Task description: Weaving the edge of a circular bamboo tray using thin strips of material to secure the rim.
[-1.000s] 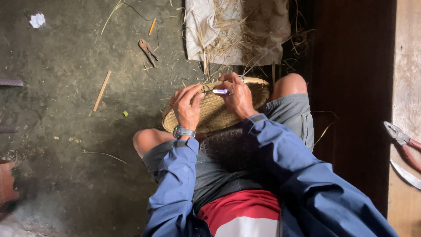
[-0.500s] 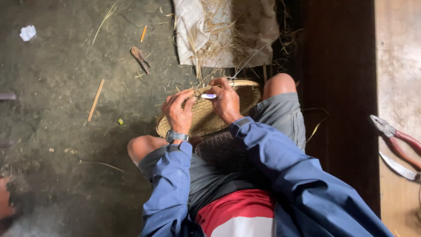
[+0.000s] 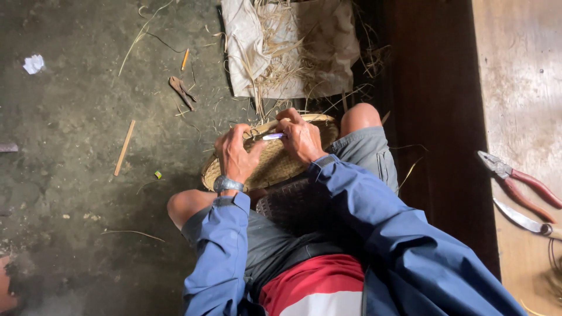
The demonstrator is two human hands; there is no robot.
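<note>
Basket rests on the lap btwn the knees, round, flat-woven, pale straw w/ a stiffer rim at its far edge. L hand lies closed over its near-left rim; R hand pinches a small pale tool, long axis left-right, tip toward the L fingers. Beyond on the floor: sack strewn w/ straw.
</note>
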